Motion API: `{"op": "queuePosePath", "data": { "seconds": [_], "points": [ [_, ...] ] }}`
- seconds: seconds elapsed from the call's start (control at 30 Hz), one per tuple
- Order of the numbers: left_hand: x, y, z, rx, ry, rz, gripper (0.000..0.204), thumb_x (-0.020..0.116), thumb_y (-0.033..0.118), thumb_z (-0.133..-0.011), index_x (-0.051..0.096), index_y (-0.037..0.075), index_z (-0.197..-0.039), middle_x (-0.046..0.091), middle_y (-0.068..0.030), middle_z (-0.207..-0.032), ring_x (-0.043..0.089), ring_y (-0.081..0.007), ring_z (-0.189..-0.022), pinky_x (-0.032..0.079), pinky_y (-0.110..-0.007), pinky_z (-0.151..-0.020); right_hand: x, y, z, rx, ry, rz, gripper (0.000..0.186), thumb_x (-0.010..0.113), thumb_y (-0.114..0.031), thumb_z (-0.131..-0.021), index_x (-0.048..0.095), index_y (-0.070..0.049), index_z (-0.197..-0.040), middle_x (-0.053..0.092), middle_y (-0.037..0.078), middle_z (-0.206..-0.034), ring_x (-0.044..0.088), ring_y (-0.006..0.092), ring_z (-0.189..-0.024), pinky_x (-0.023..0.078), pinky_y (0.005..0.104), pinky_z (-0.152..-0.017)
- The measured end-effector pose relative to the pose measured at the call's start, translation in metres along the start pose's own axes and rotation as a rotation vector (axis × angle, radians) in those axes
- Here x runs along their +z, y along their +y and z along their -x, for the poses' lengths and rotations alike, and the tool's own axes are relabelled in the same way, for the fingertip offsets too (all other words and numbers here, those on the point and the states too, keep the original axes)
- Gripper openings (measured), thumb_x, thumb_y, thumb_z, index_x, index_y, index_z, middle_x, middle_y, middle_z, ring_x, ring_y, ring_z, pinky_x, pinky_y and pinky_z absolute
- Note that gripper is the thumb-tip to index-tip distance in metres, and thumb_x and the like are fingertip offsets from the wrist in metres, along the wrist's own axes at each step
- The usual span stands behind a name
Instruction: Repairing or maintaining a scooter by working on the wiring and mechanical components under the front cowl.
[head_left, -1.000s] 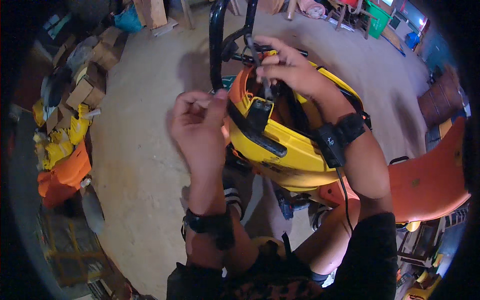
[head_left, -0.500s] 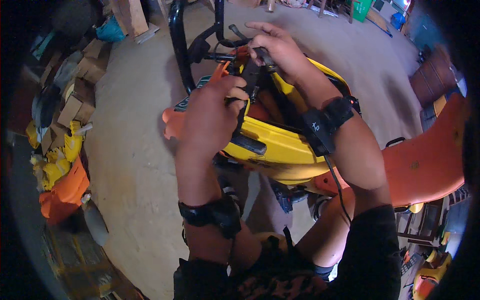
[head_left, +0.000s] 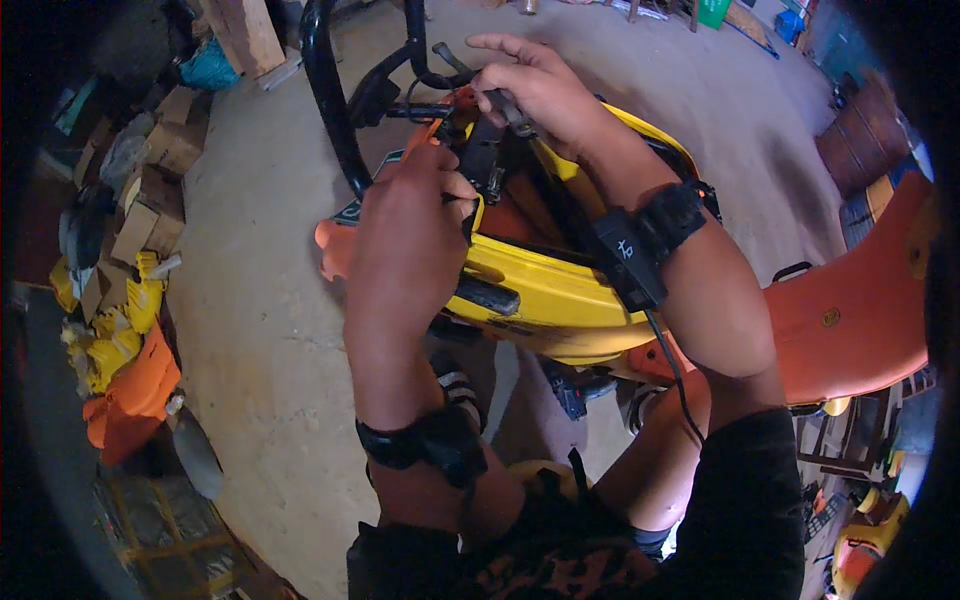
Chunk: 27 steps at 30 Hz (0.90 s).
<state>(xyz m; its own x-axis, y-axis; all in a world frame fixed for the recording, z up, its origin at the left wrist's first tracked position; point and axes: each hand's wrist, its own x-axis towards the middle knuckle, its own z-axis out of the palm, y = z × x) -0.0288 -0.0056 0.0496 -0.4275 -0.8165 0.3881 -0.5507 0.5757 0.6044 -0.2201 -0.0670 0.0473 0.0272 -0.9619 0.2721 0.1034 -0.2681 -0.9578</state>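
In front of me stands a small ride-on vehicle with a yellow body shell (head_left: pixel 555 320) and an open middle. My left hand (head_left: pixel 410 235) is closed at the shell's near left edge, fingers curled inward; what they grip is hidden. Across the opening, my right hand (head_left: pixel 540 95) is closed round a dark handle-like piece (head_left: pixel 512 115), its index finger pointing out to the left. Between my hands lie dark parts and a small metal fitting (head_left: pixel 495 185). A bent black tube frame (head_left: pixel 330 100) rises at the vehicle's far left, beside orange panels (head_left: pixel 340 245).
An orange seat-like shell (head_left: pixel 850 310) stands to the right. Cardboard boxes (head_left: pixel 150 215), yellow pieces (head_left: pixel 115 345) and an orange panel (head_left: pixel 135 390) line the left side. A wooden post (head_left: pixel 243 35) stands far left. A cable (head_left: pixel 675 375) hangs from my right forearm band.
The view has shifted slightly, so the frame and vehicle sit a little further left. Both hands keep to their places on the vehicle, with only a small shift of the left fingers.
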Motion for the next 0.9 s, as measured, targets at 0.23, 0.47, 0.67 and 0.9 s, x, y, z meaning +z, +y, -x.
{"op": "queuePosePath", "data": {
  "seconds": [0.23,0.47,0.67,0.9],
  "points": [
    [0.000,-0.002,0.004,0.015,0.086,-0.003,0.041,0.066,-0.006,-0.072,0.053,-0.002,-0.112,0.063,-0.0116,-0.082,0.064,-0.0248,-0.079,0.050,-0.032,-0.072,0.006,-0.004,0.005,0.040,-0.179,-0.012,0.058,0.065,-0.015,-0.086,0.038,-0.004,-0.135,0.063,0.007,-0.084,0.051,0.0057,-0.061,0.032,0.0208,-0.048],
    [0.004,-0.025,0.010,0.058,0.391,0.343,0.026,0.069,0.005,-0.081,0.056,0.000,-0.104,0.061,-0.0037,-0.081,0.058,-0.0106,-0.077,0.048,-0.024,-0.068,0.006,-0.005,0.005,0.043,-0.196,-0.166,0.064,0.069,-0.009,-0.083,0.033,-0.001,-0.135,0.066,0.015,-0.095,0.065,0.0143,-0.073,0.053,0.0241,-0.057],
    [0.015,-0.030,0.009,0.124,0.333,0.384,0.018,0.067,0.003,-0.082,0.058,-0.001,-0.098,0.063,-0.0077,-0.082,0.062,-0.0136,-0.075,0.048,-0.025,-0.067,-0.003,-0.005,0.005,0.219,-0.338,-0.009,0.029,0.066,-0.010,-0.085,0.055,-0.003,-0.110,0.066,0.008,-0.090,0.068,0.0170,-0.076,0.056,0.0238,-0.058],
    [0.010,-0.027,0.011,0.201,0.302,0.253,0.027,0.071,0.005,-0.077,0.058,0.000,-0.100,0.066,-0.0110,-0.082,0.065,-0.0191,-0.076,0.049,-0.029,-0.068,0.001,-0.014,0.008,0.302,-0.317,0.029,0.023,0.067,-0.019,-0.086,0.057,-0.005,-0.102,0.066,0.007,-0.089,0.069,0.0175,-0.077,0.055,0.0216,-0.058]
  ]
}}
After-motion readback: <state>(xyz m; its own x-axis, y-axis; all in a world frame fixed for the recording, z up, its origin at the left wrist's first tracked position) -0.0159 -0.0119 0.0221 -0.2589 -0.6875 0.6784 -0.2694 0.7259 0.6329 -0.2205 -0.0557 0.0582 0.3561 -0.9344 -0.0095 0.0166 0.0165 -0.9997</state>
